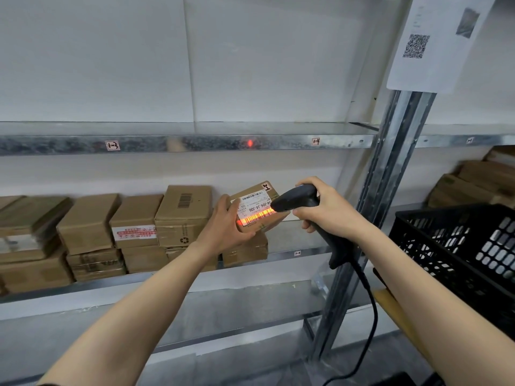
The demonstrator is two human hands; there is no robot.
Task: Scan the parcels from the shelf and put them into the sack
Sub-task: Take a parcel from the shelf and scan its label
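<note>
My left hand grips a small brown cardboard parcel from its left side and holds it tilted above the shelf. Its white label faces me, and a red scan line glows across the barcode. My right hand grips a black corded barcode scanner whose nose almost touches the label. More brown parcels stand stacked in a row along the shelf to the left. No sack is in view.
A black plastic crate sits at the right, beside the metal shelf upright. More cardboard parcels lie on the neighbouring shelf behind it. A paper with a QR code hangs on the upright. The scanner cable hangs down.
</note>
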